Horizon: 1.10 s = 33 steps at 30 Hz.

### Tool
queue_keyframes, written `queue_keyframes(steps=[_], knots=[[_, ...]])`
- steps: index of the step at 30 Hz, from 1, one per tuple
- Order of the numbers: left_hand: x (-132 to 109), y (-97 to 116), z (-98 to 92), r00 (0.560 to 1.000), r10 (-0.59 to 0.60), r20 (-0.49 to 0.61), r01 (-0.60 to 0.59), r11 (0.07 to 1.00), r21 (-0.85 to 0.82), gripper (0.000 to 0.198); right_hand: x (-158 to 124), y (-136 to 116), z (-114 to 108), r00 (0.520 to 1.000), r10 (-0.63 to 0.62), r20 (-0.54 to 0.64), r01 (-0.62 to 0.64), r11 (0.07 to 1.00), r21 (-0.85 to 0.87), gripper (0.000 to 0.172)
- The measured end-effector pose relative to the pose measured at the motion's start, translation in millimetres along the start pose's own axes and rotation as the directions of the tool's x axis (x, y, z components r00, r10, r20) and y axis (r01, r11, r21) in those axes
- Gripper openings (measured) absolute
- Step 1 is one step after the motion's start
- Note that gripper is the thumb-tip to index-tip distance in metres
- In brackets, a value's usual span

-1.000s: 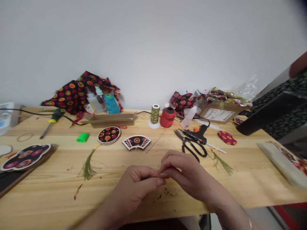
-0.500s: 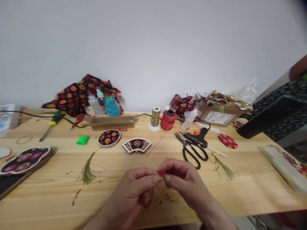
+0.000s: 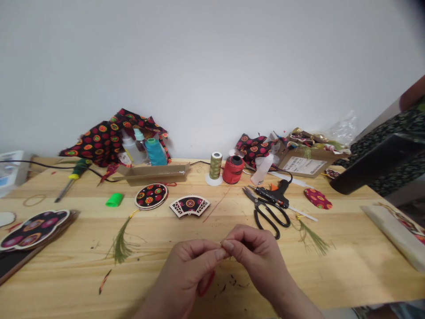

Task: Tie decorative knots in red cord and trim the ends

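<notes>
My left hand (image 3: 195,268) and my right hand (image 3: 257,254) meet low in the middle of the view, thumbs and fingertips pinched together. A red cord (image 3: 206,284) hangs in a loop beneath my left fingers; its upper part is hidden by the fingertips. Beyond my hands lies a fan-shaped ornament (image 3: 190,205) with a pale wooden frame and patterned fabric. Black-handled scissors (image 3: 265,212), blades part open, are just past my right hand. A round ornament (image 3: 151,196) with a green tassel (image 3: 122,243) rests to the left.
Behind stand a green thread spool (image 3: 215,166), a red thread spool (image 3: 233,169) and a small bottle (image 3: 263,170). A glue gun (image 3: 275,193) touches the scissors. A screwdriver (image 3: 70,181) and green cap (image 3: 114,200) lie left; a cardboard box (image 3: 303,166) stands back right.
My fingertips have closed tighter together, covering the red cord that showed between them. My right thumb has moved up and left. The view has tilted slightly upward.
</notes>
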State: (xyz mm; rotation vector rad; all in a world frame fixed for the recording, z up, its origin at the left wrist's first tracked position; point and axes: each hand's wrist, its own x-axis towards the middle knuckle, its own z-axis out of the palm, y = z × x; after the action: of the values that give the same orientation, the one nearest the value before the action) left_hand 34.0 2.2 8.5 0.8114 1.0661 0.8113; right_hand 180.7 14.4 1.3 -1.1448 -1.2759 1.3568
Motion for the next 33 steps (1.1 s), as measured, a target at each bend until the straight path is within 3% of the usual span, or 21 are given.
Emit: queue_keyframes(steps=[4,9,13,22,25,33], knots=[[-1,-2,0.6,1.000,0.005,0.017,-0.005,1.000,-0.014,0.026,-2,-1,1,0.999,-0.033,-0.022,0.031,0.996,-0.085,0.014],[1,-9,-1.2,0.999,-0.017,0.046,0.026,0.981,-0.193,0.016,-3,-2,1,0.996,-0.086,-0.017,0.083,0.985,-0.153,0.017],[2,-9,-1.2,0.999,-0.016,0.047,0.028,0.963,-0.269,0.024,-4,-1,-1,0.994,-0.108,-0.023,0.102,0.978,-0.184,0.016],[2,-11,-0.8,0.998,-0.045,0.049,0.053,0.983,-0.175,0.022,-5,-1,-4,0.989,-0.149,-0.005,0.144,0.965,-0.217,0.017],[2,-9,-1.1,0.998,-0.004,0.062,0.011,0.992,-0.125,0.024,-6,-2,-4,0.986,-0.167,-0.007,0.160,0.955,-0.249,0.016],[-1,9,8.0,0.993,0.066,-0.098,-0.039,0.966,0.256,0.013,-6,2,-6,0.978,-0.208,-0.007,0.195,0.926,-0.322,0.016]])
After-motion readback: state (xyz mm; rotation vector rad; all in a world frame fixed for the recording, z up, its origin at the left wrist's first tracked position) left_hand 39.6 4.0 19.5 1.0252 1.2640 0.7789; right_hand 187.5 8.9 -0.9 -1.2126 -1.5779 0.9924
